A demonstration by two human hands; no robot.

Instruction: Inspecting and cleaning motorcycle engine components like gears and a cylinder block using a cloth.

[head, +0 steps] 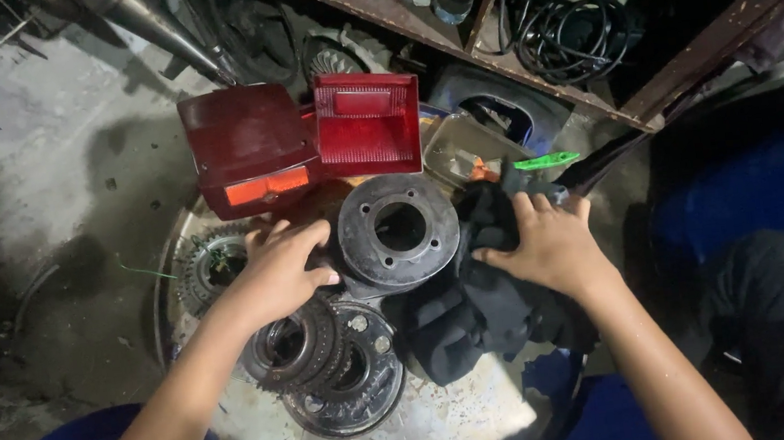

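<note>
My left hand (pixel 276 271) rests fingers spread on dark metal clutch parts, its thumb against a round black hub (pixel 398 231) with a centre hole. Below it lie a ringed clutch basket (pixel 291 349) and a round plate (pixel 354 369). A toothed gear (pixel 208 266) sits to the left of that hand. My right hand (pixel 550 244) presses flat on a black cloth (pixel 479 308) bunched beside the hub. All of it lies on a round metal tray (pixel 433 429).
Two red tail-light housings (pixel 249 148) (pixel 368 123) stand behind the tray. A clear plastic box (pixel 472 148) and a green-handled tool (pixel 546 161) sit at the back right. A wooden shelf (pixel 532 69) holds bottles and coiled black cable. Concrete floor lies left.
</note>
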